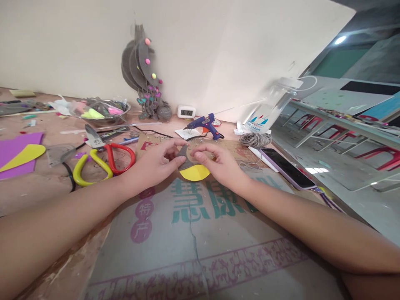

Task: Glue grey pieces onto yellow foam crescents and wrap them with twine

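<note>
A flat craft piece, part yellow and part dark grey (195,173), is held up between my two hands over a printed sheet (162,254). My left hand (162,160) grips its grey pointed part between thumb and fingers, on the left. On the right, my right hand (217,162) curls around the opposite edge, thumb and fingertips close together. Its fingertips partly hide what lies behind the piece. Just beyond my hands a blue glue gun (204,123) rests on the table.
Yellow-handled scissors (93,166) and red-handled scissors (120,158) lie left, near purple sheet (34,143) and a metal bowl (120,116) of craft bits. A digital clock (186,111), coiled cord (255,139), clear bottle (268,104) and phone (287,168) stand or lie behind and right.
</note>
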{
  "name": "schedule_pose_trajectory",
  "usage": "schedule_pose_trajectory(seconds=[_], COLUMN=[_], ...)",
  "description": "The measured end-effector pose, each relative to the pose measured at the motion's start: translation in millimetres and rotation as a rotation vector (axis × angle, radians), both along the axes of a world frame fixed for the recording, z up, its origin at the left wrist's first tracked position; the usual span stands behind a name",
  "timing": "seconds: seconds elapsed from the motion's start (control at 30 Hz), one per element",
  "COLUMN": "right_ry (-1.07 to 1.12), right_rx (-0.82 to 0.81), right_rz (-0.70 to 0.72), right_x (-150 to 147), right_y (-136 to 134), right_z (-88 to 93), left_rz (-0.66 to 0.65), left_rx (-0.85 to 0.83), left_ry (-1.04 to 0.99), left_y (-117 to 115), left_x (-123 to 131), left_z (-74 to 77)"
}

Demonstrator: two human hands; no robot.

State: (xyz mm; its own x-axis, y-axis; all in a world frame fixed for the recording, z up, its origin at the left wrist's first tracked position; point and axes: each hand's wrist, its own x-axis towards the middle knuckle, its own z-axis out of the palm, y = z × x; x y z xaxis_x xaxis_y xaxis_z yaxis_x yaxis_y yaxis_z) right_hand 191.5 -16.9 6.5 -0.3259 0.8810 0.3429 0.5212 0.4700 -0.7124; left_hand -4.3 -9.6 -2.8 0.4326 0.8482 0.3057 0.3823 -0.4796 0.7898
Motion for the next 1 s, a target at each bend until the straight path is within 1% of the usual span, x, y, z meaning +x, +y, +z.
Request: schedule_pose_trajectory(seconds=[0.07, 0.13, 0.27, 0.37, 0.47, 0.6, 0.7, 0.83, 0.9, 1.0], right_ry=[0.099, 0.149, 0.128, 0.167, 0.252, 0.234, 0.213, 0.274, 0.288, 0.259], right_rx=[0.069, 0.125, 0.118, 0.081, -0.002, -0.087, -0.115, -0.083, -0.056, -0.008], right_rz=[-0.077, -0.114, -0.168, -0.121, -0.048, -0.056, -0.087, -0.117, -0.141, -0.169], right_x=[4.1, 9.0, 16.7, 16.4, 13.1, 10.8, 10.8, 10.4, 10.3, 10.8], right_y=[4.4, 9.4, 16.7, 16.4, 13.6, 14.0, 16.4, 16.7, 15.8, 14.6], right_z=[-0.1, 0.1, -1.1, -1.9, -2.1, -6.0, -9.6, -8.9, -7.4, -6.6], left_rz=[0.012, 0.018, 0.015, 0.025, 0.050, 0.087, 0.093, 0.062, 0.050, 0.068], left_rx=[-0.007, -0.025, -0.062, 0.018, 0.117, 0.157, 0.105, -0.032, -0.079, -0.119], left_ry=[-0.019, -0.044, -0.132, -0.097, -0.035, 0.015, -0.035, -0.146, -0.150, -0.128], left_y=[-0.3, -1.0, -1.9, -0.5, 1.4, 1.7, 1.9, 3.5, 4.2, 5.0], left_x=[0.5, 1.4, 2.4, 1.3, -0.1, -0.7, 0.0, 1.4, 1.9, 1.6], left_z=[1.2, 2.9, 4.1, 2.6, 1.2, 0.9, 0.3, -0.4, 0.1, 1.3])
